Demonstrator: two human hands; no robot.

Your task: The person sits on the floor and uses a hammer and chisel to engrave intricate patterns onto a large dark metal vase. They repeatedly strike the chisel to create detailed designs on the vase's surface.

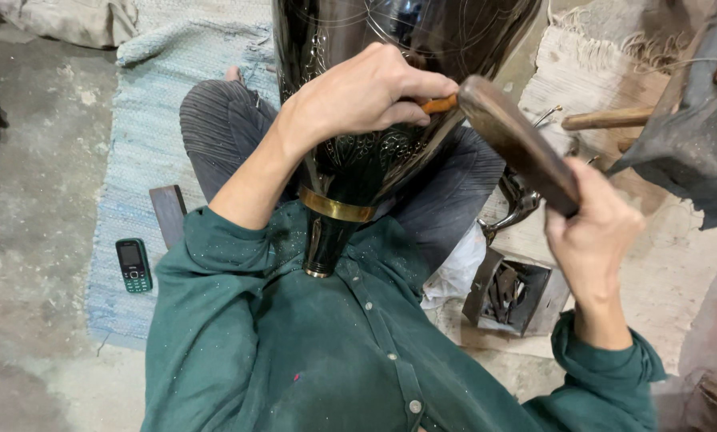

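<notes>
A large black metal vase [358,48] with engraved patterns and a brass ring near its neck lies across my lap, neck toward my chest. My left hand [366,92] rests on the vase body and grips a small orange-handled chisel [438,103], its tip against the metal. My right hand [590,232] is closed around a dark wooden mallet [518,144] whose upper end meets the chisel's butt. I wear a green shirt with the sleeves pushed up, and grey trousers.
A small mobile phone [133,265] lies on a pale blue woven mat [146,136] to the left. To the right sit an open metal box of tools [512,292], shiny metal pliers [518,204], a wooden handle [606,120] and grey cloth [694,136].
</notes>
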